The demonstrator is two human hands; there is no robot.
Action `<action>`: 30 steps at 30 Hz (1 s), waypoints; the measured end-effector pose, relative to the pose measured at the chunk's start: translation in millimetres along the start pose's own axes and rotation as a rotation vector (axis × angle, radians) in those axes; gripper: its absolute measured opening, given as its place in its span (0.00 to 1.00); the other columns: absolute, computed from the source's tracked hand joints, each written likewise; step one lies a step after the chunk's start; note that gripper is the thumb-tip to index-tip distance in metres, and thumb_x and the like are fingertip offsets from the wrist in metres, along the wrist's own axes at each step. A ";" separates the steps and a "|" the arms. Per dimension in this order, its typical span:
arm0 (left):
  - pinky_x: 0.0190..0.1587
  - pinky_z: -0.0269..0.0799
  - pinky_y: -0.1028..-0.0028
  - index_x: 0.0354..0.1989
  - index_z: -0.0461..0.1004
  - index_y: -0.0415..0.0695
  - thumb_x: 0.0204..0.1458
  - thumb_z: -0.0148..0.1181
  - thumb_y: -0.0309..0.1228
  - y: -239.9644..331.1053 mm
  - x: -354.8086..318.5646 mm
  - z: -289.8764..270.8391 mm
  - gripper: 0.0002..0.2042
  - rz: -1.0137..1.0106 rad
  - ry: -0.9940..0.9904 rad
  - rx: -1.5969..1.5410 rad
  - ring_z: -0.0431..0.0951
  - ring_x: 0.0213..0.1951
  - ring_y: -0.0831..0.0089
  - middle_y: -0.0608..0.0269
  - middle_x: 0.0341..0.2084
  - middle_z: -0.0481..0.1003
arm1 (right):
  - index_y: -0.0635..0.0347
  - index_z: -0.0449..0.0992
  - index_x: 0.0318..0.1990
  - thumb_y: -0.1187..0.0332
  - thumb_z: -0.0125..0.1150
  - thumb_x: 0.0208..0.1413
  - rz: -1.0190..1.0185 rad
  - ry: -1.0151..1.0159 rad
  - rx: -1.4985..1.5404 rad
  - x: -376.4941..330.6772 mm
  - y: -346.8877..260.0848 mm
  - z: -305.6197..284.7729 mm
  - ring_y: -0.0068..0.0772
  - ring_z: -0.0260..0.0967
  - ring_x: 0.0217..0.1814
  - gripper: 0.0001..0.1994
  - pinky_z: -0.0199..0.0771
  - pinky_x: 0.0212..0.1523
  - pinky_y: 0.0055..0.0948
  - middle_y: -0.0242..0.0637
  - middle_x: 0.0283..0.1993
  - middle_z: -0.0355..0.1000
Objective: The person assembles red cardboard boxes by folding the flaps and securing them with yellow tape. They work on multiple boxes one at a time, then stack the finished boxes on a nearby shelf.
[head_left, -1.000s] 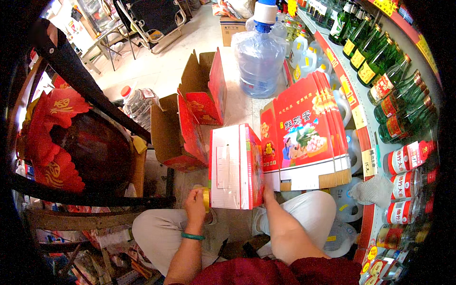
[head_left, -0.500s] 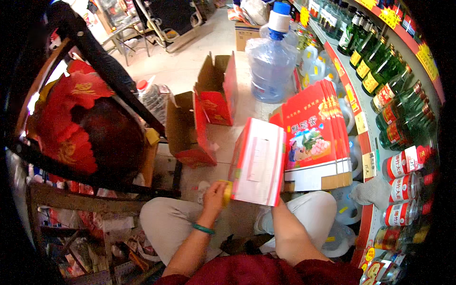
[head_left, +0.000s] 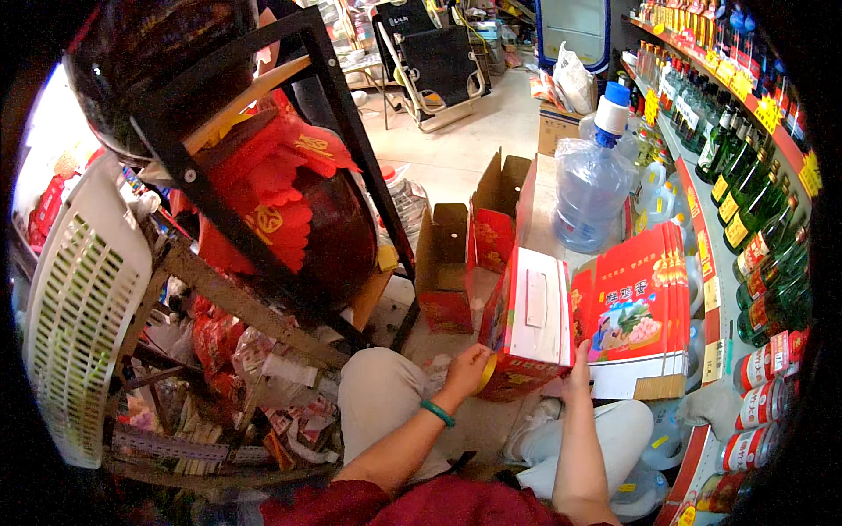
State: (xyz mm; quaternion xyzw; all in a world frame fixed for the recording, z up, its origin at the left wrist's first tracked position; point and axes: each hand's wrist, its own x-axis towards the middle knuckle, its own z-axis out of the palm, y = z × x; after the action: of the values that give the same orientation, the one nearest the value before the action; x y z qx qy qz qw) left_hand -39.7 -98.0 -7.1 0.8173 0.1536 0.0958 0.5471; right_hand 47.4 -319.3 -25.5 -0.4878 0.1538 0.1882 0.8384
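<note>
My left hand is closed round a roll of yellow tape, held against the near left corner of a red carton. The carton has a white top with a handle flap and stands between my knees. At its near right corner my right hand grips the edge; some of its fingers are hidden. Right beside the carton leans a stack of flattened red printed cartons. Beyond it, to the left, stand two opened red cartons with bare brown insides.
A large blue water bottle with a pump stands ahead. Shelves of green bottles line the right side, with plastic jugs below. To the left are a black metal frame, a dark jar with red cloth and a white basket.
The view has swung left, so things sit further right in it. The carton has tipped more upright, now showing its red near side. Both hands stay at its near corners.
</note>
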 end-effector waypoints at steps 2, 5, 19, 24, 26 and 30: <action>0.36 0.68 0.70 0.36 0.73 0.42 0.55 0.49 0.35 18.8 -5.7 -6.6 0.11 -0.045 -0.031 -0.031 0.76 0.32 0.66 0.57 0.28 0.76 | 0.60 0.64 0.57 0.36 0.41 0.53 -0.067 -0.015 -0.029 -21.5 -21.9 17.3 0.34 0.62 0.57 0.37 0.57 0.57 0.36 0.38 0.56 0.65; 0.36 0.68 0.71 0.36 0.73 0.41 0.55 0.49 0.36 23.1 -11.1 -11.5 0.11 -0.026 -0.029 -0.060 0.75 0.33 0.69 0.57 0.28 0.76 | 0.65 0.63 0.56 0.40 0.44 0.55 -0.135 -0.064 -0.202 -27.0 -33.1 10.5 0.36 0.61 0.56 0.35 0.60 0.56 0.37 0.41 0.56 0.63; 0.28 0.67 0.73 0.27 0.70 0.42 0.55 0.47 0.31 12.4 -7.1 5.0 0.09 -0.209 0.015 -0.386 0.69 0.25 0.77 0.68 0.22 0.69 | 0.64 0.63 0.56 0.67 0.58 0.50 -0.349 -0.005 -1.072 -53.5 19.1 7.7 0.42 0.66 0.52 0.25 0.65 0.52 0.32 0.50 0.49 0.69; 0.37 0.66 0.74 0.33 0.73 0.40 0.55 0.48 0.32 -32.5 -3.8 -27.0 0.09 -0.246 0.063 -0.278 0.71 0.32 0.74 0.63 0.28 0.73 | 0.58 0.55 0.61 0.62 0.67 0.41 -0.347 -0.126 -1.353 -82.6 46.1 -17.5 0.50 0.54 0.62 0.39 0.56 0.59 0.41 0.56 0.60 0.56; 0.38 0.66 0.74 0.33 0.74 0.40 0.55 0.48 0.32 -42.6 -10.5 -30.5 0.10 -0.304 0.097 -0.286 0.72 0.33 0.73 0.63 0.29 0.74 | 0.53 0.53 0.63 0.60 0.69 0.38 -0.336 -0.217 -1.559 -110.5 50.3 2.1 0.53 0.48 0.65 0.42 0.54 0.60 0.47 0.54 0.63 0.50; 0.38 0.66 0.74 0.34 0.74 0.41 0.56 0.48 0.33 -47.2 -16.7 -27.9 0.10 -0.261 0.151 -0.242 0.72 0.33 0.74 0.63 0.30 0.74 | 0.46 0.54 0.63 0.59 0.69 0.35 -0.500 -0.332 -2.039 -161.6 66.3 26.8 0.55 0.36 0.69 0.43 0.51 0.57 0.61 0.48 0.68 0.40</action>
State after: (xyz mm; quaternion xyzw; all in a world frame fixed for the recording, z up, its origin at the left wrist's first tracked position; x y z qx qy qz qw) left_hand -71.3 -63.1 -39.8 0.7092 0.2864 0.1028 0.6359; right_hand -123.9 -292.6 8.2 -0.9459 -0.2977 0.1149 0.0585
